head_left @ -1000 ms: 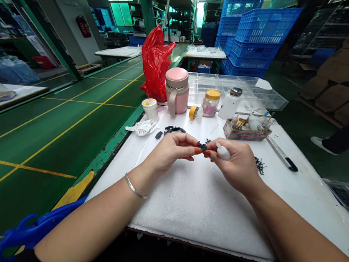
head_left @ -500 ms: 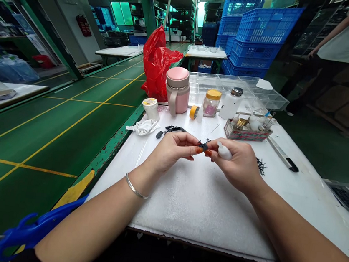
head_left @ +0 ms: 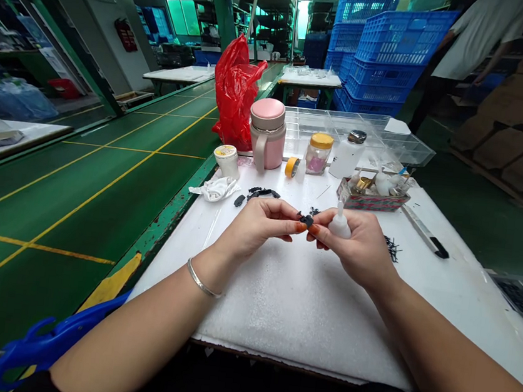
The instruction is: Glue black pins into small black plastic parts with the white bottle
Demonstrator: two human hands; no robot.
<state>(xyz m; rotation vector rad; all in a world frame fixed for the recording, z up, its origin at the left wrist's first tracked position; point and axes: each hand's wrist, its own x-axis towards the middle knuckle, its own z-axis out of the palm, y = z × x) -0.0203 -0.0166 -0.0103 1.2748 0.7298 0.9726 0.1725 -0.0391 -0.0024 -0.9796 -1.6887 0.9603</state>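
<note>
Between the fingertips of both hands is a small black part point(head_left: 306, 220), over the middle of the white table point(head_left: 277, 305). My left hand point(head_left: 262, 224) pinches its left side between thumb and forefinger. My right hand point(head_left: 355, 241) touches the right side with thumb and forefinger, and also holds a small white bottle point(head_left: 340, 225) with its thin nozzle pointing up. Small black pieces point(head_left: 315, 211) lie just behind the fingers. Thin black sticks point(head_left: 392, 248) lie right of my right hand, and larger black pieces point(head_left: 262, 192) lie behind my left hand.
Behind the hands stand a pink mug point(head_left: 267, 137), a yellow-lidded jar point(head_left: 318, 154), a white bottle point(head_left: 347, 154) and a box of small bottles point(head_left: 374, 199). A white cloth point(head_left: 215, 189) lies left, a cutter knife point(head_left: 425, 232) right. A person point(head_left: 482, 38) stands at the back right.
The small white bottle in my right hand has tipped from leaning left to nearly upright. Both hands stay at the black part. The person at the back right has moved left.
</note>
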